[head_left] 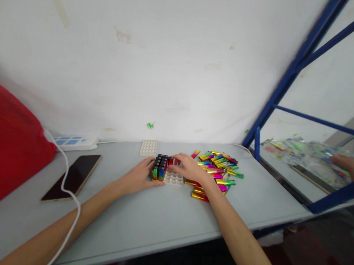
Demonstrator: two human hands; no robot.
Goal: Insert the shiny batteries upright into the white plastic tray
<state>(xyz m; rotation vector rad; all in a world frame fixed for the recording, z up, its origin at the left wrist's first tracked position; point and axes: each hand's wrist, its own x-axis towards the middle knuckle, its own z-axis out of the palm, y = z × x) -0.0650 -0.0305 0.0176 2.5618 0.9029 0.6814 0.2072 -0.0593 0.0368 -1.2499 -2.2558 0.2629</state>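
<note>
A white tray with round holes (174,178) lies on the desk, its left part filled with upright shiny tubes with black tops (159,167). Curved around the tray's left end is my left hand (138,175), thumb along the near edge and fingers behind the tubes. My right hand (188,167) reaches over the tray from the right, its fingers closed on a red tube with a black top (171,161) beside the standing rows. Beyond my right hand lies a loose pile of shiny multicoloured tubes (219,169).
A second white holed tray (148,147) lies near the wall. To the left are a phone (72,178), a white cable (78,210), a power strip (74,142) and a red bag (11,146). Blue metal bars (288,77) rise at right; another person's hand (346,163) is beyond them.
</note>
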